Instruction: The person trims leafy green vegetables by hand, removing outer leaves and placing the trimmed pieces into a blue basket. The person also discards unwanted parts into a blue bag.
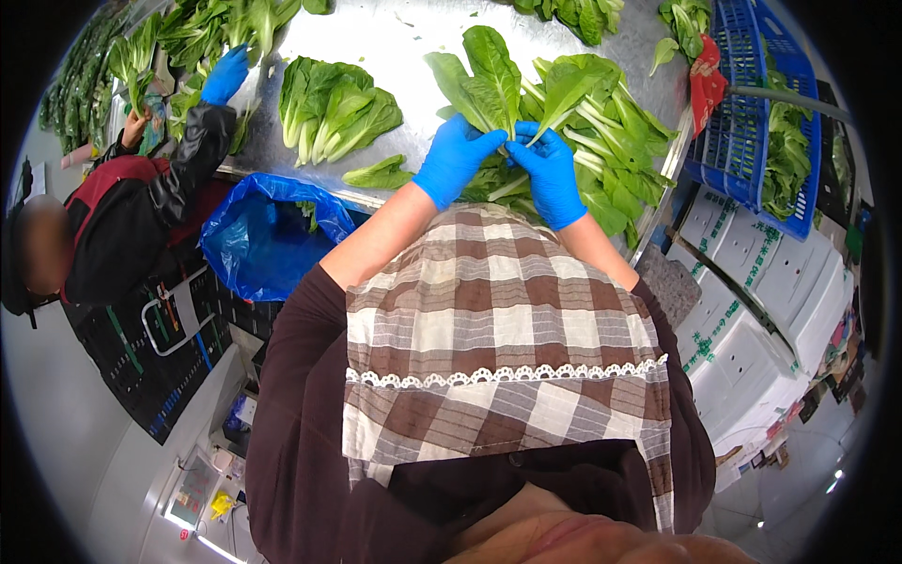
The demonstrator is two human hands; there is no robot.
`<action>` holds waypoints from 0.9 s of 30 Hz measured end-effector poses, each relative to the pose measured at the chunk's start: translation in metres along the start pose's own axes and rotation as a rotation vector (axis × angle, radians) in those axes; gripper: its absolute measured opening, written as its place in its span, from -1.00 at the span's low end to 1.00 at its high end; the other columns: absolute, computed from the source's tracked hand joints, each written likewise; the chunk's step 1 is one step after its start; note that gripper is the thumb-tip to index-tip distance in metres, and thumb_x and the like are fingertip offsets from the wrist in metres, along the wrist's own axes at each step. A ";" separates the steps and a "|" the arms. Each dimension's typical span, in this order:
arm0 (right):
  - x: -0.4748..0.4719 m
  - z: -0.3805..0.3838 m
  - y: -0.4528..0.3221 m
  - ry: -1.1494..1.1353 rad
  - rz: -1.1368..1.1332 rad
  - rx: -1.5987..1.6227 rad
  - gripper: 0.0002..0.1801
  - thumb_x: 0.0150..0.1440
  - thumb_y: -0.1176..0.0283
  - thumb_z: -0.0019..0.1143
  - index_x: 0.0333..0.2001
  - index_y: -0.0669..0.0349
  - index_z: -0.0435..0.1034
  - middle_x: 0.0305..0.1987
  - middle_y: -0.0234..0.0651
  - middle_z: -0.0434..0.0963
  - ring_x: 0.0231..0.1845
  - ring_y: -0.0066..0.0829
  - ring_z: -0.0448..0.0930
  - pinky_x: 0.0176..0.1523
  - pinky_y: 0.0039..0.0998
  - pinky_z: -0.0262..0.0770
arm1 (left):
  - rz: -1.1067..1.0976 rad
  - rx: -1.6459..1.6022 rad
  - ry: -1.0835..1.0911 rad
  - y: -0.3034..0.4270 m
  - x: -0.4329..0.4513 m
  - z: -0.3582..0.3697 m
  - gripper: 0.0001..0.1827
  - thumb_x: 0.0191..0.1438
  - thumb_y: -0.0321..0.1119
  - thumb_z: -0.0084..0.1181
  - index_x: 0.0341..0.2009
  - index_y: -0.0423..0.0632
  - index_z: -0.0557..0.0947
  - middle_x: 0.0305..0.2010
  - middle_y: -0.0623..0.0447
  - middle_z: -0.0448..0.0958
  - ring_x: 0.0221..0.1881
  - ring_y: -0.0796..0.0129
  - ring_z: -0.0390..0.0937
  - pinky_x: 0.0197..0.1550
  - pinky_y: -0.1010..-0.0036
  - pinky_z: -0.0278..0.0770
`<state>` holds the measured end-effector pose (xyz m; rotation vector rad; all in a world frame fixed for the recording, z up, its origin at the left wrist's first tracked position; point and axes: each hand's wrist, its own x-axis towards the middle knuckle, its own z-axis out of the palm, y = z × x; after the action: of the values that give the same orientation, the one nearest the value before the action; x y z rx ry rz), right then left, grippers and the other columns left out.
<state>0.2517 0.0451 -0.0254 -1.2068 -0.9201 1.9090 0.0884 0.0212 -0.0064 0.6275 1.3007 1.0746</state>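
Both my hands wear blue gloves and meet over the near edge of a metal table [416, 35]. My left hand [451, 158] is closed around the stem end of a small leafy green plant [490, 81], its leaves pointing away from me. Fingers of my right hand [546, 169] pinch at the same stems, and one loose leaf [571, 92] rises between thumb and fingers. A large heap of leafy greens [606, 141] lies beside and beneath my right hand. Left of my hands lie a neat pile of greens [338, 113] and a single small plant [379, 173].
A blue plastic bag [275, 240] hangs open below the table's near edge. At the left a co-worker [127, 204] handles more greens. On the right stand a blue crate [729, 106] holding greens, a red cloth [708, 84] and white foam boxes [754, 282].
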 end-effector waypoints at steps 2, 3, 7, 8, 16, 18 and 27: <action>0.000 -0.001 0.000 -0.001 -0.011 0.003 -0.68 0.10 0.56 0.21 -0.03 0.34 0.43 -0.19 -0.28 0.58 -0.25 -0.54 0.56 -0.16 -0.53 0.50 | 0.004 -0.049 -0.013 0.000 0.001 -0.001 -0.55 0.11 -0.47 0.18 0.09 -0.27 0.42 0.02 -0.09 0.54 -0.01 0.34 0.51 0.01 0.43 0.49; 0.001 -0.001 0.001 0.002 -0.019 0.004 -0.70 0.10 0.54 0.22 -0.06 0.32 0.44 -0.22 -0.30 0.58 -0.26 -0.55 0.56 -0.16 -0.54 0.49 | -0.015 -0.069 -0.007 0.000 0.002 -0.002 -0.54 0.11 -0.49 0.16 0.12 -0.27 0.40 0.05 -0.09 0.52 0.02 0.33 0.50 0.04 0.43 0.48; 0.001 -0.001 0.003 0.002 -0.038 0.041 -0.73 0.09 0.51 0.24 -0.10 0.30 0.46 -0.27 -0.33 0.57 -0.29 -0.58 0.54 -0.16 -0.56 0.47 | 0.021 -0.118 -0.039 0.002 0.001 -0.004 -0.48 0.10 -0.54 0.12 0.18 -0.25 0.36 0.09 -0.10 0.50 0.07 0.29 0.49 0.07 0.42 0.48; 0.002 0.000 0.004 0.000 -0.039 0.050 -0.73 0.10 0.51 0.24 -0.10 0.30 0.46 -0.27 -0.33 0.57 -0.29 -0.57 0.54 -0.16 -0.55 0.47 | 0.023 -0.132 -0.039 0.002 0.002 -0.004 -0.46 0.09 -0.54 0.12 0.20 -0.24 0.36 0.09 -0.10 0.50 0.06 0.29 0.49 0.06 0.42 0.48; -0.001 0.002 0.002 0.042 -0.125 -0.127 -0.74 0.10 0.54 0.25 -0.11 0.30 0.45 -0.25 -0.32 0.58 -0.23 -0.59 0.55 -0.17 -0.54 0.50 | 0.038 -0.201 -0.096 0.000 0.003 -0.005 -0.44 0.09 -0.50 0.12 0.22 -0.25 0.35 0.10 -0.09 0.50 0.08 0.24 0.48 0.12 0.40 0.45; -0.004 0.005 0.001 -0.004 -0.208 -0.183 -0.75 0.10 0.58 0.23 -0.10 0.32 0.46 -0.24 -0.31 0.58 -0.24 -0.56 0.55 -0.12 -0.53 0.51 | 0.047 -0.243 -0.128 -0.002 0.002 -0.004 -0.44 0.10 -0.48 0.12 0.21 -0.26 0.35 0.09 -0.10 0.51 0.09 0.23 0.48 0.15 0.39 0.43; 0.001 -0.007 0.000 -0.036 -0.132 -0.086 -0.73 0.13 0.58 0.17 -0.06 0.35 0.45 -0.23 -0.26 0.57 -0.27 -0.51 0.56 -0.11 -0.48 0.52 | -0.046 -0.355 -0.119 -0.004 0.010 -0.006 -0.49 0.17 -0.42 0.06 0.22 -0.25 0.35 0.07 -0.16 0.50 0.07 0.14 0.50 0.15 0.30 0.45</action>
<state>0.2577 0.0470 -0.0278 -1.1346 -1.0836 1.8075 0.0827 0.0269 -0.0159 0.3857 0.9856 1.1763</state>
